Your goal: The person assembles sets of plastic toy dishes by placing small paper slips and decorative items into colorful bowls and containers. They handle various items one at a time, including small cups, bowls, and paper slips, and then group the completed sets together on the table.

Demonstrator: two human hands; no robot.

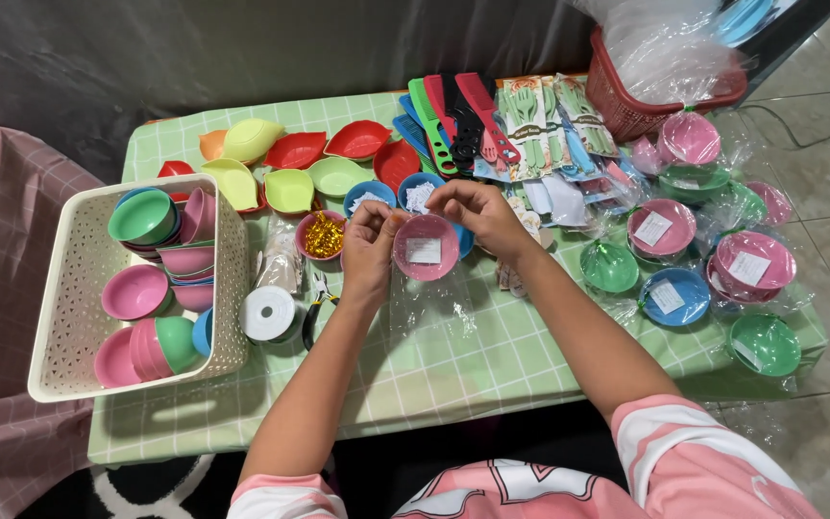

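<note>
Pink bowl [425, 247] in clear bag [431, 306], held above table [453, 370] middle. Left hand [369, 252] and right hand [477, 211] both pinch the bag's top shut. Risk: slick plastic slips, bowl drops onto white ribbon roll [268, 313] or gold ties cup [322, 235] near the left.

- One view only, from the camera on my head, looking steeply down and forward over my own forearms.
- It faces the green checked desk [453, 365] from its near edge; the far edge meets a dark curtain [242, 48].
- It sits close: my pink sleeves fill the bottom edge.
- The white basket [60, 317] marks the left side, the red basket [641, 111] the upper right.
</note>
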